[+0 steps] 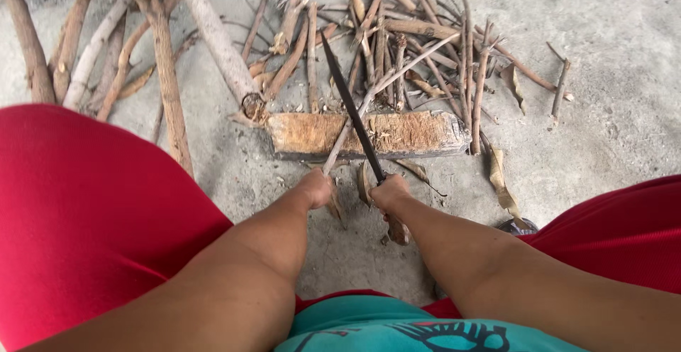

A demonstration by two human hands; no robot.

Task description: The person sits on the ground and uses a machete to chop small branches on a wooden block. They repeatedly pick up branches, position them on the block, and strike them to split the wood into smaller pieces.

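Observation:
My right hand (389, 193) grips the handle of a long dark blade (349, 102), a machete that points up and away over a flat wooden block (397, 133) lying on the concrete. My left hand (315, 187) is closed on the near end of a thin pale stick (383, 82), which runs diagonally up to the right across the block and crosses under the blade. Both hands sit close together just in front of the block, between my knees in red shorts.
A heap of cut thin sticks (425, 47) lies beyond the block. Thicker branches (163, 68) fan out at the upper left. Bark strips (501, 182) and chips lie on the grey concrete floor (610, 75) to the right.

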